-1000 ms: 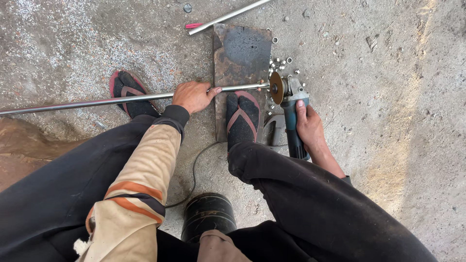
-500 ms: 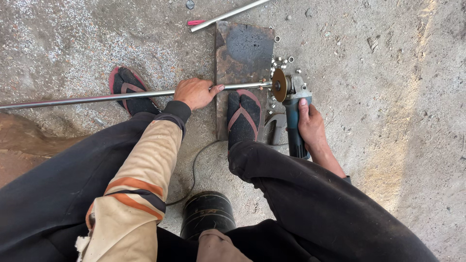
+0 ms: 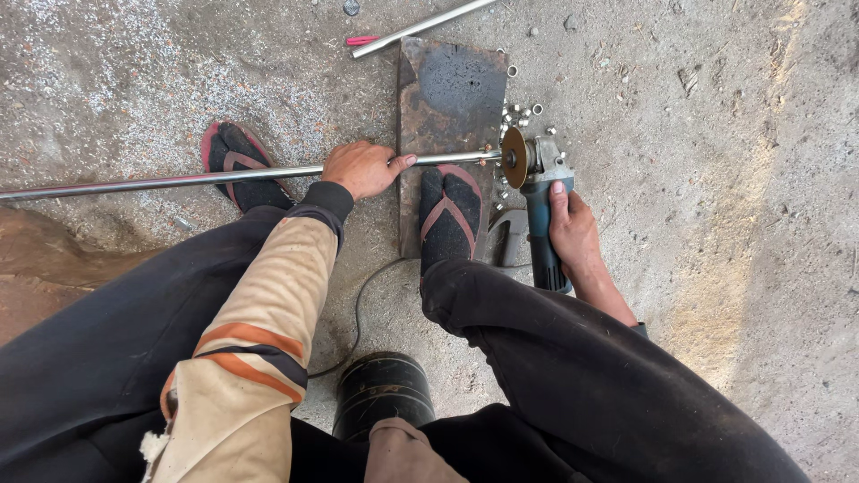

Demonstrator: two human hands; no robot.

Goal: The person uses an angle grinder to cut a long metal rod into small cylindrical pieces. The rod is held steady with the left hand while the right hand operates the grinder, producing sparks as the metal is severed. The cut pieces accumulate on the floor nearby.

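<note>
Two hands engaged: left hand (image 3: 360, 167) clenches the metal rod (image 3: 179, 179) lying across the steel plate (image 3: 452, 85); right hand (image 3: 573, 228) grips the angle grinder (image 3: 537, 192), its disc (image 3: 514, 157) meeting the rod's end. Rod slippage risks kickback toward the sandalled foot (image 3: 450, 215).

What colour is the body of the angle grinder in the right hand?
Dark blue body with a grey metal head, on the angle grinder held by the right hand; the head view shows it.
</note>
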